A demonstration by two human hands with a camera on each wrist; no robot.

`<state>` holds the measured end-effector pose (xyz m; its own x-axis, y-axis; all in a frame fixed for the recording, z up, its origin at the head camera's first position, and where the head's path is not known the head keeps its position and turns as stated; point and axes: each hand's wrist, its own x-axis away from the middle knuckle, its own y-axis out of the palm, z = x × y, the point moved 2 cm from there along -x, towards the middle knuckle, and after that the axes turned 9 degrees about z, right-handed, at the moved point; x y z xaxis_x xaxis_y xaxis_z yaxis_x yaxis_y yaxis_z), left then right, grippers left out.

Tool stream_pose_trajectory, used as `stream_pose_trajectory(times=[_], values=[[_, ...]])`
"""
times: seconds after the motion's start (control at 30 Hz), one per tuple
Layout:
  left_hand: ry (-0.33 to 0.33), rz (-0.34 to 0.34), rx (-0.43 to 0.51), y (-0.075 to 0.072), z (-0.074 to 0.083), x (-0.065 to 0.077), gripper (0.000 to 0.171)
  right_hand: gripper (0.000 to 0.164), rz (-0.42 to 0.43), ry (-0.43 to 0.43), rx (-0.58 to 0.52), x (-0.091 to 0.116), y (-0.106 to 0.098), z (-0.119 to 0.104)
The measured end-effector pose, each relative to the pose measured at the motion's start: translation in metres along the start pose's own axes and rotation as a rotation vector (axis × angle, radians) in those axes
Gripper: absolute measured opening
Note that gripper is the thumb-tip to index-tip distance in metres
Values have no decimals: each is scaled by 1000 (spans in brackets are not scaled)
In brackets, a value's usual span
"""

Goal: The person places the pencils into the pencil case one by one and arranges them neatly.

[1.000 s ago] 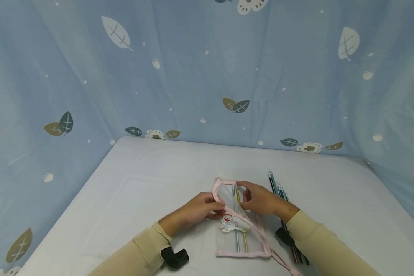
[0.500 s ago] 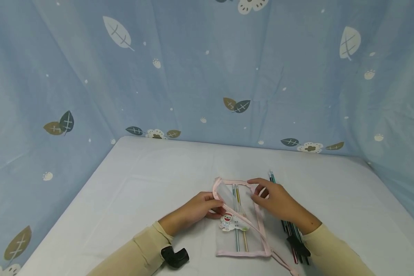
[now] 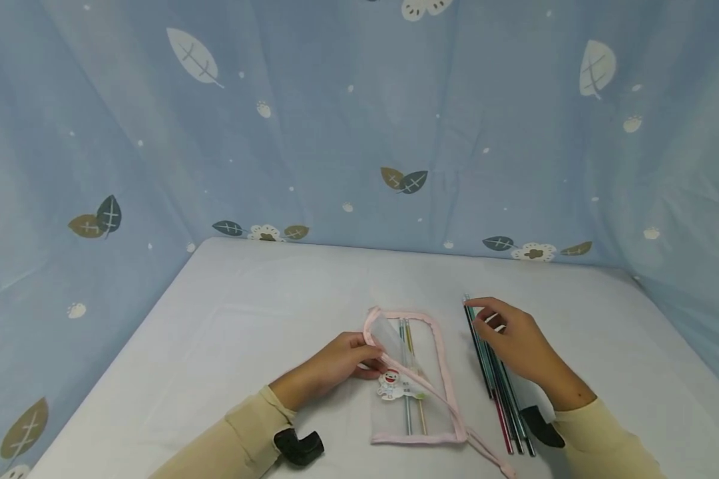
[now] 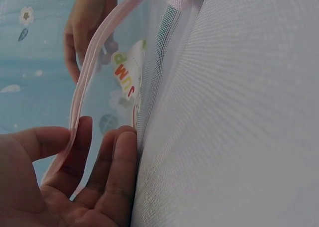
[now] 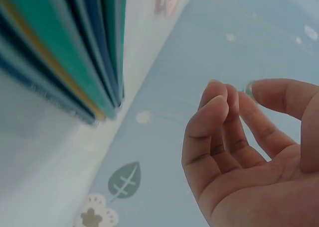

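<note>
A see-through mesh pencil case [image 3: 389, 420] with pink trim lies on the table, its mouth lifted at the left. My left hand [image 3: 343, 359] pinches the pink edge [image 4: 84, 77] of that mouth between thumb and finger. Two pencils [image 3: 409, 414], one bluish and one yellowish, lie inside the case, beside a cartoon label [image 3: 389, 384]. Over the far ends of a loose bunch of pencils [image 3: 503, 392] hovers my right hand [image 3: 518, 339], fingers bent, holding nothing. Those pencils [image 5: 75, 48] appear dark, teal and red; in the right wrist view they stand apart from the fingers.
The white table [image 3: 263, 286] stretches around the case and meets a patterned blue curtain [image 3: 311, 133] at the back and sides. A pink strap [image 3: 488, 454] trails from the case's near right corner, close to the pencils' near ends.
My right hand has come out of the case's mouth and moved right, over the loose pencils. The left hand keeps its pinch on the edge, while the two pencils stay inside.
</note>
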<state>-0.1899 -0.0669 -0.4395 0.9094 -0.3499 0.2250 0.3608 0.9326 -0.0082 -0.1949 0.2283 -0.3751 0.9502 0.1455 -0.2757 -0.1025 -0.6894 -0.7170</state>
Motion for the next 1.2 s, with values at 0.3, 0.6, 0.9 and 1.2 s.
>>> stream_pose_trajectory(times=[0.3,0.6,0.9,1.2], values=[[26,-18,-10,0,-2,-1,29,33,36,15,65,-3,-10,13],[17,-12,-15,0,0,0,29,37,11,60,100,-5,-12,31],[22,-19,-20,0,-1,0,29,46,-93,163,82,-7,-11,46],[26,-20,-16,1,-2,0,30,45,-217,207,78,-6,-8,62]])
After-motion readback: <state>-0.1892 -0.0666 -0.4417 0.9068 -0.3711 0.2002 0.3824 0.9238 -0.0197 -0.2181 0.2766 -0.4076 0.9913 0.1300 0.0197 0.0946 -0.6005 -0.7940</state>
